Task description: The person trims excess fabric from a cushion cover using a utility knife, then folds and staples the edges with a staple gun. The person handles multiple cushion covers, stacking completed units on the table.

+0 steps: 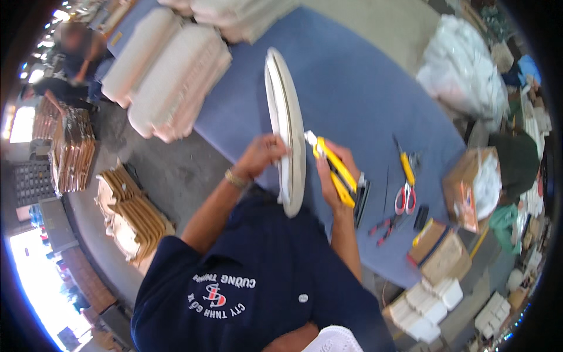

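Observation:
A long oblong cushion pad [297,138] with a pale beige cover stands almost edge-on in front of me, above the near part of the table. Its left side shows a whitish lengthwise strip and a dark seam line. My left hand [263,155] grips this pad at the middle of its left edge, fingers closed on it. Beside the pad's right face, my right hand [339,167] is wrapped round a yellow-and-black hand tool [337,166] with a short metal head. That head points at the pad's edge, close to it; whether they touch I cannot tell.
Stacked beige pads [179,82] lie at the table's far left. On the blue-grey table [352,76], right of me, are red-handled scissors [404,199], a yellow-handled tool [406,167] and pliers [384,229]. An open carton [463,188] stands right; shaped wooden panels [132,214] are stacked left.

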Tool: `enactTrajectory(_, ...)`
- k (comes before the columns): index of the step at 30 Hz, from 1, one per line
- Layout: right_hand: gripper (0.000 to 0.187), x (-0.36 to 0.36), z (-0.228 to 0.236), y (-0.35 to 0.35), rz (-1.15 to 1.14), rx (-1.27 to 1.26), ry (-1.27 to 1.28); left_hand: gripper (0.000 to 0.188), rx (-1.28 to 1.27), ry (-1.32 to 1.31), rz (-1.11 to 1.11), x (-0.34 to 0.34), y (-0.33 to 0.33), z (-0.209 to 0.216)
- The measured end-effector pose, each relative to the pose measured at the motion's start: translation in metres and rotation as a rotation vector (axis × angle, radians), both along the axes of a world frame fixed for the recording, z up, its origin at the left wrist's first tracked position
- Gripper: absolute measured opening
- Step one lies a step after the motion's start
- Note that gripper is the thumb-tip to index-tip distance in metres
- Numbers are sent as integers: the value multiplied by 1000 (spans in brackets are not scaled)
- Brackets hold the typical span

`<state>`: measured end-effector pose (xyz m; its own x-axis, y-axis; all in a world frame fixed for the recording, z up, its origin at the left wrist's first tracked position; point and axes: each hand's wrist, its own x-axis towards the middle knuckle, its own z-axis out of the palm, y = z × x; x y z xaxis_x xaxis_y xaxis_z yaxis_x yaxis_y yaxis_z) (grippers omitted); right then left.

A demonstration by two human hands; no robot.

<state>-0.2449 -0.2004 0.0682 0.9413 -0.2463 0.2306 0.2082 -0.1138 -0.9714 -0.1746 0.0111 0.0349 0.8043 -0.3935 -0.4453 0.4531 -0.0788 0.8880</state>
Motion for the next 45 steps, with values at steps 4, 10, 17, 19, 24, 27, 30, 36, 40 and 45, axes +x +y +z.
enactTrajectory(4, 29, -19, 2, 4, 27, -97, 107, 17, -225, 157, 51, 7, -1, -16)
enactTrajectory(10, 30, -23, -4, 17, 3, -231, 46, 19, -244, 201, -1, 15, -2, -14)
enactTrajectory(17, 32, -17, -4, 20, 10, -383, -35, 20, -188, 182, -12, 15, -3, -10)
enactTrajectory(19, 32, -18, -5, 19, 34, -434, -53, 20, -149, 180, -17, 15, -4, -7)
enactTrajectory(24, 29, -26, -7, 20, 55, -457, -28, 22, -83, 158, -31, 15, -7, -6)
enactTrajectory(27, 28, -33, -6, 20, 46, -455, -5, 22, -57, 153, -42, 16, -7, -9)
enactTrajectory(30, 29, -36, -7, 21, 24, -423, -5, 21, -81, 162, -32, 17, -8, -9)
enactTrajectory(36, 25, -56, 4, 16, 103, -424, 154, 16, -153, 225, 16, 17, -7, -6)
enactTrajectory(40, 26, -74, 3, 14, 94, -377, 134, 16, -212, 240, 44, 15, -6, -13)
enactTrajectory(45, 33, -88, 11, 9, 140, -333, 192, 18, -224, 223, 89, 8, -7, -12)
